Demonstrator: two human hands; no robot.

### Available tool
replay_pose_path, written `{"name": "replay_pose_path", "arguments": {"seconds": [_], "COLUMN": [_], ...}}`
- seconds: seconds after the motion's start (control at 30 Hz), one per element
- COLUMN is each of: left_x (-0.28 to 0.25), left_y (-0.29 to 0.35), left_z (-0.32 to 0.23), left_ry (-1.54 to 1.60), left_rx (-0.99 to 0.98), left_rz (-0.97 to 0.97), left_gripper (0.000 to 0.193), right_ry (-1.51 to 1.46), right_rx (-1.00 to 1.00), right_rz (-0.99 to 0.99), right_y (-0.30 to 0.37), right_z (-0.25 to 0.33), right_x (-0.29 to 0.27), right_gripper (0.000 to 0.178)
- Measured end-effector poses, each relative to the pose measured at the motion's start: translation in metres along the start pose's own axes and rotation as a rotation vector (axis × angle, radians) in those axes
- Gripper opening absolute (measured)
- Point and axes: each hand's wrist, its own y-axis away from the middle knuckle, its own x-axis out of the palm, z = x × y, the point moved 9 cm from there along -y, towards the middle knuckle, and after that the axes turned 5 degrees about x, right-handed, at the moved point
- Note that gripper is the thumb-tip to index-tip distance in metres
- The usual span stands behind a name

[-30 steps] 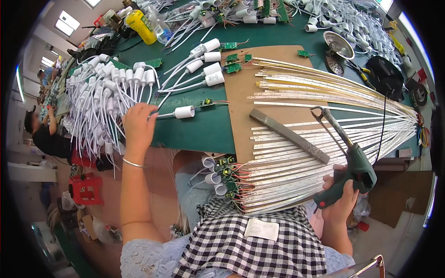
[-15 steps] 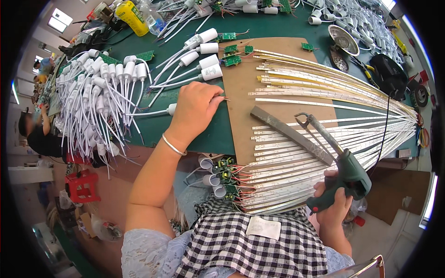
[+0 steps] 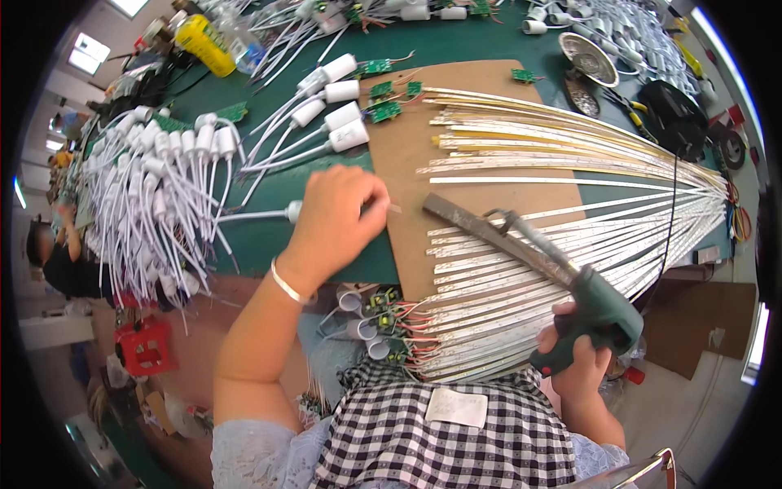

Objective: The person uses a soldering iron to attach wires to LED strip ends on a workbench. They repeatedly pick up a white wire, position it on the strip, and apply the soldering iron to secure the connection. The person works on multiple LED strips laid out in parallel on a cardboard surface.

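Observation:
Green and black soldering gun [image 3: 607, 314] sits in the grip of my right hand [image 3: 574, 359], its metal nozzle reaching left over the LED strips [image 3: 489, 314]. Fingers pinched, my left hand [image 3: 338, 216] holds thin wire ends at the brown board's left edge; whatever lies in the palm is hidden. A white lamp cap [image 3: 293, 212] with a cable shows just behind that hand, partly covered. Beneath the nozzle, a dark grey bar [image 3: 489, 236] lies slantwise across the strips. The brown board [image 3: 399, 155] carries the strips' left ends, which fan out from a bundle at right.
White lamp caps with cables [image 3: 163, 163] are heaped at left; several more with green circuit boards [image 3: 384, 111] lie above my left hand. Wired caps [image 3: 362, 326] hang near the apron. Far right are a metal dish [image 3: 588, 59], pliers [image 3: 635, 118] and a black cord [image 3: 672, 220].
My left hand has lowered slightly, still pinched. The soldering gun's nozzle has come down and left, closer to the grey bar. The whole view has shifted a little.

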Motion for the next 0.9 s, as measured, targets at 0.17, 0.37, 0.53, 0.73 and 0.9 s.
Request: {"name": "replay_pose_path", "arguments": {"seconds": [0.17,0.37,0.53,0.73,0.9], "left_x": [0.003,0.009,0.009,0.015,0.018], "left_y": [0.017,0.025,0.024,0.021,0.022], "left_z": [-0.052,-0.058,-0.058,-0.06,-0.061], "left_ry": [0.017,-0.014,-0.043,-0.1,-0.149], "left_rx": [0.257,0.297,0.315,0.306,0.341], "left_rz": [-0.071,-0.098,-0.144,-0.128,-0.077], "left_gripper": [0.017,0.024,0.023,0.022,0.018], "right_ry": [0.28,0.282,0.31,0.569,0.493], "right_rx": [0.055,0.123,0.118,0.067,0.112], "right_rz": [0.196,0.182,0.203,0.297,0.222], "right_y": [0.013,0.01,0.001,-0.005,-0.006], "right_z": [-0.008,-0.006,-0.003,0.004,0.0], "right_x": [-0.001,0.013,0.027,0.038,0.033], "right_gripper": [0.06,0.057,0.051,0.045,0.041]}}
